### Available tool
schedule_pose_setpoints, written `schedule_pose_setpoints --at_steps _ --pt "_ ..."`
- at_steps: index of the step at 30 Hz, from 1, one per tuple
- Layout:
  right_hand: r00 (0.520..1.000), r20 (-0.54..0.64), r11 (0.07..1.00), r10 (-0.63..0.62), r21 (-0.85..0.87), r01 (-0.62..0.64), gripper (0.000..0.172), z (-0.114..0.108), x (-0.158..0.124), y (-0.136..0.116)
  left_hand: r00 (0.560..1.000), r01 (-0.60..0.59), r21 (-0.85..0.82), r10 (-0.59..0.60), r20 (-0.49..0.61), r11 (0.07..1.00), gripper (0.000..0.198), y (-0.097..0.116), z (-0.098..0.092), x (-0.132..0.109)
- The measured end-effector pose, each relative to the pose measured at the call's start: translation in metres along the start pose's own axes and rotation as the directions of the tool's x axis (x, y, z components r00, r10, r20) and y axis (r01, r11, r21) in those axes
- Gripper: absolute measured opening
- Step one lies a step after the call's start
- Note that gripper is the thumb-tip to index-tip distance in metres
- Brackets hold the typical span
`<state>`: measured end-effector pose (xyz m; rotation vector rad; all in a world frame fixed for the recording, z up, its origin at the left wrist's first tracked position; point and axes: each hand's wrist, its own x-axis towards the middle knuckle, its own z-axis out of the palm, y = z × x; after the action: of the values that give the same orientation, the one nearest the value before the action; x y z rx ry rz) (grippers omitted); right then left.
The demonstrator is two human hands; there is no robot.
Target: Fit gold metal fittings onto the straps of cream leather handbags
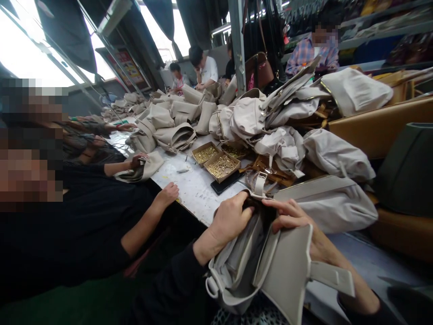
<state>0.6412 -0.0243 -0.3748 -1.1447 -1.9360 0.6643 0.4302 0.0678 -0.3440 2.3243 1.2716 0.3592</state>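
An off-white handbag (284,266) stands at the table's near edge, its flap folded open to the right and its lined inside showing. My left hand (232,216) is closed on the bag's far rim, thumb and fingers bent over the edge. Across the opening, my right hand (297,225) grips the same rim, with the forefinger stretched along it and the other fingers curled behind the flap. A strap with a buckle (260,183) rises from the bag's far end. The lower part of the bag rests near my lap.
Small boxes of gold-coloured metal fittings (222,166) sit on the white table (189,189), beside a dark flat object (226,181). Heaps of off-white bags (250,118) cover the back and right. A co-worker's hand (167,194) rests at the left edge; other people sit further back.
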Motion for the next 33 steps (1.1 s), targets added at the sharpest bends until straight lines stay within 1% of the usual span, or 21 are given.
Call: schedule_pose_setpoints --at_steps 1,3,4,6,8,9,11,13,16,19,22,25,27,30,33 --pt "1.0 -0.007 1.0 0.002 -0.001 -0.002 0.014 0.0 0.0 -0.001 0.999 -0.013 0.037 0.014 -0.029 0.999 0.011 -0.001 0.002 0.001" --pt "1.0 -0.016 1.0 0.008 -0.005 -0.008 0.013 -0.001 0.001 -0.003 0.994 -0.056 0.079 0.063 -0.087 0.995 0.014 -0.004 0.001 -0.001" --pt "1.0 -0.02 1.0 0.015 -0.007 -0.015 0.014 -0.001 0.0 -0.005 0.989 -0.086 0.07 0.094 -0.117 0.994 0.016 -0.005 0.0 -0.005" --pt "0.999 -0.034 0.999 0.037 -0.011 -0.037 0.015 -0.003 -0.002 -0.006 0.967 -0.17 -0.008 0.166 -0.193 0.985 0.018 -0.006 -0.006 -0.019" --pt "0.998 -0.037 0.998 0.055 -0.01 -0.055 0.015 -0.005 -0.006 -0.005 0.929 -0.252 -0.111 0.208 -0.307 0.961 0.02 -0.006 -0.013 -0.037" --pt "0.998 -0.034 0.998 0.061 -0.007 -0.061 0.016 -0.008 -0.008 -0.004 0.907 -0.279 -0.151 0.209 -0.365 0.949 0.02 -0.005 -0.017 -0.046" --pt "0.998 -0.023 0.998 0.057 0.022 -0.056 0.021 -0.014 -0.011 0.0 0.873 -0.293 -0.205 0.174 -0.456 0.934 0.019 -0.001 -0.021 -0.059" --pt "0.997 -0.033 0.996 0.067 0.068 -0.064 0.03 -0.023 -0.012 0.002 0.857 -0.286 -0.253 0.129 -0.499 0.924 0.019 0.003 -0.02 -0.067" --pt "0.986 -0.042 0.984 0.164 0.079 -0.16 0.036 -0.034 -0.005 -0.001 0.851 -0.307 -0.319 0.108 -0.514 0.897 0.022 0.01 -0.015 -0.069" --pt "0.965 -0.025 0.965 0.262 -0.026 -0.263 0.038 -0.037 0.009 -0.008 0.842 -0.364 -0.339 0.152 -0.518 0.868 0.024 0.015 -0.01 -0.069" --pt "0.958 -0.054 0.945 0.281 -0.16 -0.286 0.036 -0.03 0.021 -0.012 0.827 -0.437 -0.327 0.231 -0.512 0.838 0.026 0.018 -0.01 -0.071" --pt "0.959 -0.122 0.92 0.257 -0.273 -0.282 0.039 -0.024 0.025 -0.016 0.833 -0.483 -0.309 0.321 -0.45 0.819 0.027 0.02 -0.011 -0.075" --pt "0.965 -0.13 0.916 0.23 -0.307 -0.26 0.042 -0.024 0.026 -0.018 0.825 -0.507 -0.277 0.366 -0.43 0.816 0.027 0.022 -0.011 -0.076" --pt "0.983 -0.051 0.934 0.176 -0.308 -0.183 0.039 -0.03 0.031 -0.022 0.806 -0.536 -0.249 0.401 -0.436 0.806 0.028 0.026 -0.012 -0.077" --pt "0.99 0.05 0.965 0.136 -0.233 -0.12 0.034 -0.036 0.039 -0.024 0.795 -0.544 -0.246 0.4 -0.456 0.802 0.028 0.028 -0.012 -0.075"
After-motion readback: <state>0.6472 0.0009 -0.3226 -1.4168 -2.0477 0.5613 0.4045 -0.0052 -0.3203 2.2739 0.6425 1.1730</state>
